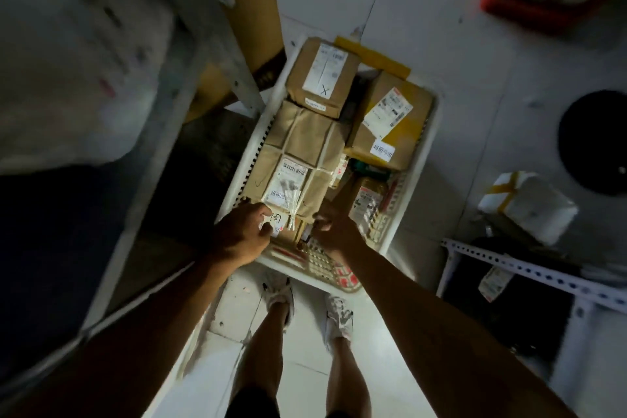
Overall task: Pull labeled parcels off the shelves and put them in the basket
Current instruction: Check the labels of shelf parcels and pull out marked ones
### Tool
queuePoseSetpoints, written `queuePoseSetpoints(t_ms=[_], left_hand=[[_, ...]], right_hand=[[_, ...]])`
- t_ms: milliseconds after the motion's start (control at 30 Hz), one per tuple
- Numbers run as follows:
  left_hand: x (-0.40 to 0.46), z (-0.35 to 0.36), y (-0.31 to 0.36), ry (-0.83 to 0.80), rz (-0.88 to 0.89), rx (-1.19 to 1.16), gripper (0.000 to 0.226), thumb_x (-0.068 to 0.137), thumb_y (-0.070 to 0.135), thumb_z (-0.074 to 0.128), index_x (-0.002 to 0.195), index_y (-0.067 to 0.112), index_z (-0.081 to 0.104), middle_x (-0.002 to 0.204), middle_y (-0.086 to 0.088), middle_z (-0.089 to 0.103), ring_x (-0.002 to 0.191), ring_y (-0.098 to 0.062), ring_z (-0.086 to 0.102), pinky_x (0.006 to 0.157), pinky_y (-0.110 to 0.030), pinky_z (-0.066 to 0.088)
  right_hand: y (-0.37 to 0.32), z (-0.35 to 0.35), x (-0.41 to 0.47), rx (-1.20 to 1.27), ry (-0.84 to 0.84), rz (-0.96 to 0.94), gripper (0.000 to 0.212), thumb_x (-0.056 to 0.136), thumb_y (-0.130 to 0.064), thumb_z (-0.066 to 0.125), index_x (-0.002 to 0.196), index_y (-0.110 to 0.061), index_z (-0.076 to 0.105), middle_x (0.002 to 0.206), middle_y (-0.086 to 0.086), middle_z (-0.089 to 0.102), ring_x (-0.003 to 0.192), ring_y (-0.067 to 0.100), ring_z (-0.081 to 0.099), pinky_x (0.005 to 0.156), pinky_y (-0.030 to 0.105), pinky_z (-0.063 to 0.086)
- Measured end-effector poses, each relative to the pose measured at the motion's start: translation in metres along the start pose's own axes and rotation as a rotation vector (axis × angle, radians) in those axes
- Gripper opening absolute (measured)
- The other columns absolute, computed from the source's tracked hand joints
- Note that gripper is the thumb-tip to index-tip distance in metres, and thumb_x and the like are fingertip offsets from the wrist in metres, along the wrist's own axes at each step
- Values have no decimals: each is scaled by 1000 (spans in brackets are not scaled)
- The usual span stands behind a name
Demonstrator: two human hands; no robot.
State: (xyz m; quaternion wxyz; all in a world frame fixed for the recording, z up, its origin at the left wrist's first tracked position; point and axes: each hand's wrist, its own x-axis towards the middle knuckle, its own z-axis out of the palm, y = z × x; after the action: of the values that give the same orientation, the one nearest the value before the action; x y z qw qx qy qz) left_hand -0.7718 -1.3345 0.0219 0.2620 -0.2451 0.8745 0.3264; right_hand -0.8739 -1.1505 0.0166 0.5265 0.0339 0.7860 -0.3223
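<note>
Left hand (242, 234) pinches a small labeled parcel (275, 221) at the basket's (412, 193) near edge, likely slotting it into the last gap. Right hand (330, 231) curls beside it; can't tell if it grips anything.

Both hands (241, 237) (334, 231) low, fingers curled

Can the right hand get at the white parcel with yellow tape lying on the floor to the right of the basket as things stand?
Probably yes. The right hand is down at the near end of the white basket, and bare floor lies between that and the white parcel. Nothing visibly blocks the way, though it may need a sideways lean.
</note>
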Motion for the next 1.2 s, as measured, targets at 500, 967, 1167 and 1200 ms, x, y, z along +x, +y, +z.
queuePoseSetpoints(t_ms=[500,967,1167,1200], left_hand=[[-316,-43,89,263,-427,-302,27,95,29,59,120,25,67,115,4,70,106,-20,65,88,-28,50],[-574,88,80,494,-846,-702,28,96,35,56,122,28,64,119,2,69,114,-19,63,95,-31,50],[-704,192,97,713,-1046,-883,30,97,33,56,122,21,66,126,-2,67,116,-20,60,92,-27,45],[-725,209,103,750,-1101,-922,31,96,35,55,122,21,66,126,-2,67,117,-21,60,94,-29,46]], right_hand=[[-79,2,-275,-613,-270,-366,36,94,-23,64,129,-17,62,126,2,62,111,16,60,86,16,49],[6,155,-427,-1031,-654,-502,34,90,-15,67,124,-12,60,112,12,65,83,20,65,69,24,49],[89,235,-502,-1231,-830,-569,25,70,-23,72,93,-21,64,83,9,69,70,23,69,75,43,63],[101,247,-519,-1294,-871,-602,22,70,-25,72,90,-23,63,79,5,69,68,22,67,72,44,62]])
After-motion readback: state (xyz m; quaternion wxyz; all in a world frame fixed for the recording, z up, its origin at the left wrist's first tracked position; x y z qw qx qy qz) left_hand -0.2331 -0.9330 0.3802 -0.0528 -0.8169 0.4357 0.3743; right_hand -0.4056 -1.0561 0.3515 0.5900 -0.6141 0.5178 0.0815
